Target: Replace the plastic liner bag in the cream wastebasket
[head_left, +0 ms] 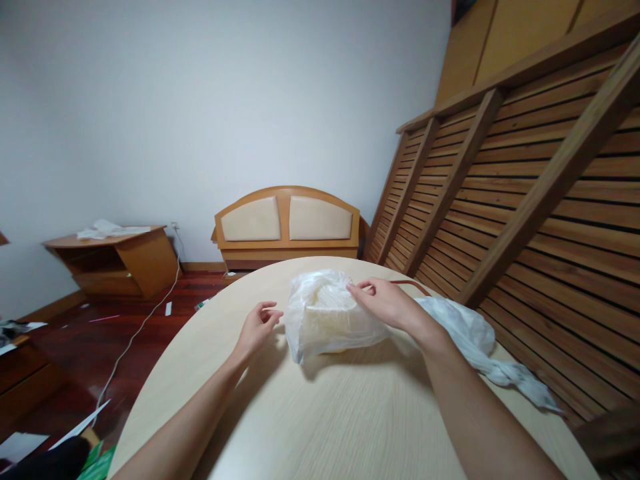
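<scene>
A translucent white plastic bag [333, 323] stands on the round wooden table [320, 413], wrapped around a pale yellowish, boxy thing whose kind I cannot make out. My right hand [383, 300] is closed at the bag's upper right, its thumb and fingertips pinching the plastic. Just left of the bag, my left hand [259, 327] is held with its fingers apart and slightly curled, holding nothing. Its fingertips are close to the bag's side.
A second, knotted plastic bag [480, 340] lies at the table's right, near a thin brown strip [410, 285]. Slatted wooden panels [500, 200] lean along the right. Behind the table stand a headboard [287, 223] and a low cabinet [120, 260]. A white cable [143, 327] crosses the floor.
</scene>
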A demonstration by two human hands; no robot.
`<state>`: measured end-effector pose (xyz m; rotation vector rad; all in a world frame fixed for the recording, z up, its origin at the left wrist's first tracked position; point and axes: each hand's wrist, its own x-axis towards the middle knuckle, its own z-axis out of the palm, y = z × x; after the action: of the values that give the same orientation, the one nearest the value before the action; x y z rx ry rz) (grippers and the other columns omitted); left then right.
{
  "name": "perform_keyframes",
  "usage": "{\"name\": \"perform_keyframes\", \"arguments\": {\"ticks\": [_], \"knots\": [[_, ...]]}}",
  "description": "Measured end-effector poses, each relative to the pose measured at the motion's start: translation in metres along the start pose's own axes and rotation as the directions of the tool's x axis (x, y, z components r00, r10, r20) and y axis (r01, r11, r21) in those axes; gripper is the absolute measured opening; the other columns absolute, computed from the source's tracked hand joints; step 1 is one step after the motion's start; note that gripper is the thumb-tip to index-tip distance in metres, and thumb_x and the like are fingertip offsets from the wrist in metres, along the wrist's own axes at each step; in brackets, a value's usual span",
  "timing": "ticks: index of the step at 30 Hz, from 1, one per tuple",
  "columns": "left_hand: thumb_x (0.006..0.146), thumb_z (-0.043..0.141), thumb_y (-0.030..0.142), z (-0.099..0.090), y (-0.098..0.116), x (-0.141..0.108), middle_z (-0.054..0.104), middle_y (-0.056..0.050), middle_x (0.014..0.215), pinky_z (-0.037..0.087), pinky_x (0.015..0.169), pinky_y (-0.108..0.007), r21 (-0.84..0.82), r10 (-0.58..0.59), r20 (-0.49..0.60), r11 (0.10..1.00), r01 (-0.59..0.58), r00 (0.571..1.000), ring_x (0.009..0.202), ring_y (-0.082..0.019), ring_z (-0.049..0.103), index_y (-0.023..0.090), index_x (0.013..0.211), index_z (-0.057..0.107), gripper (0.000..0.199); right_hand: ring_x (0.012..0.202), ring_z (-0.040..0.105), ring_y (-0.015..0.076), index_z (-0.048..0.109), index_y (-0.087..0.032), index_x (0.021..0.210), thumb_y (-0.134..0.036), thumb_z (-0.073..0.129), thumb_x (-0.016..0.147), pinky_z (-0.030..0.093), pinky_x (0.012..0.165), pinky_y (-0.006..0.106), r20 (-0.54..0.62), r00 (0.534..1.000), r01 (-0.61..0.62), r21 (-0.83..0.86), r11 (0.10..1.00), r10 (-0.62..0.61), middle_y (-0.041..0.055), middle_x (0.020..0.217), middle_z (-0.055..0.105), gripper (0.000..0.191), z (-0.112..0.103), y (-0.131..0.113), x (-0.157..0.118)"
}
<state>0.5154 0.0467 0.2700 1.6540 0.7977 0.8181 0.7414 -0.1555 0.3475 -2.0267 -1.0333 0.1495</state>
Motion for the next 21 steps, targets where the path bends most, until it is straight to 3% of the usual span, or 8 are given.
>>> {"name": "perform_keyframes", "arguments": {"ticks": [3,6,9,12,17,21], "knots": [[0.061,0.075,0.059,0.001,0.002,-0.002,0.072,-0.009,0.078,0.048,0.061,-0.031,0.014,0.03,0.01,0.999,-0.03,1.0,0.073,-0.024,0.067,0.015,0.094,0.063,0.056,0.071,0.064,0.0234,0.075,-0.024,0.087,-0.045,0.076,0.075,0.042,0.067,0.03,0.011,0.998,0.056,0.034,0.998,-0.056,0.0062,0.077,0.073,0.024,0.007,-0.006,-0.007],[0.064,0.073,0.061,0.001,0.005,-0.002,0.071,-0.01,0.086,0.049,0.062,-0.031,0.027,0.076,-0.03,0.997,-0.076,0.997,0.077,-0.024,0.066,0.016,0.092,0.064,0.053,0.082,0.067,0.0264,0.076,-0.023,0.083,-0.029,0.072,0.076,0.045,0.074,0.031,0.045,0.992,0.114,0.073,0.991,-0.117,0.0067,0.08,0.075,0.01,0.007,-0.005,-0.007],[0.067,0.07,0.065,0.0,0.012,-0.005,0.07,-0.012,0.1,0.048,0.062,-0.03,0.031,0.124,-0.071,0.992,-0.122,0.99,0.084,-0.024,0.065,0.016,0.095,0.064,0.056,0.092,0.068,0.029,0.078,-0.024,0.085,-0.022,0.07,0.076,0.048,0.079,0.031,0.068,0.982,0.165,0.136,0.977,-0.176,0.0065,0.086,0.078,0.013,0.003,-0.002,-0.002],[0.074,0.06,0.071,0.0,0.022,-0.013,0.07,-0.011,0.1,0.046,0.059,-0.029,0.01,0.145,-0.062,0.989,-0.145,0.988,0.083,-0.023,0.064,0.017,0.102,0.063,0.061,0.094,0.07,0.0277,0.079,-0.025,0.091,-0.02,0.067,0.078,0.049,0.082,0.032,0.076,0.972,0.213,0.121,0.969,-0.223,0.0052,0.093,0.079,0.018,0.003,-0.001,0.002],[0.08,0.039,0.08,0.003,0.037,-0.028,0.072,-0.007,0.084,0.042,0.056,-0.026,-0.187,-0.001,0.11,0.982,0.022,0.994,0.065,-0.018,0.061,0.017,0.115,0.06,0.075,0.096,0.071,0.0242,0.075,-0.021,0.103,-0.023,0.059,0.087,0.053,0.085,0.034,0.093,0.938,0.325,0.092,0.941,-0.333,0.0068,0.102,0.078,0.023,0.014,-0.003,0.006],[0.074,0.069,0.065,0.008,0.039,-0.031,0.072,-0.006,0.091,0.042,0.058,-0.023,-0.149,-0.075,0.166,0.984,0.1,0.983,0.067,-0.015,0.062,0.017,0.123,0.058,0.069,0.093,0.071,0.0215,0.072,-0.019,0.106,-0.024,0.061,0.088,0.054,0.086,0.035,0.034,0.936,0.344,0.11,0.932,-0.35,0.0077,0.102,0.077,0.022,0.015,-0.006,0.006]]}}
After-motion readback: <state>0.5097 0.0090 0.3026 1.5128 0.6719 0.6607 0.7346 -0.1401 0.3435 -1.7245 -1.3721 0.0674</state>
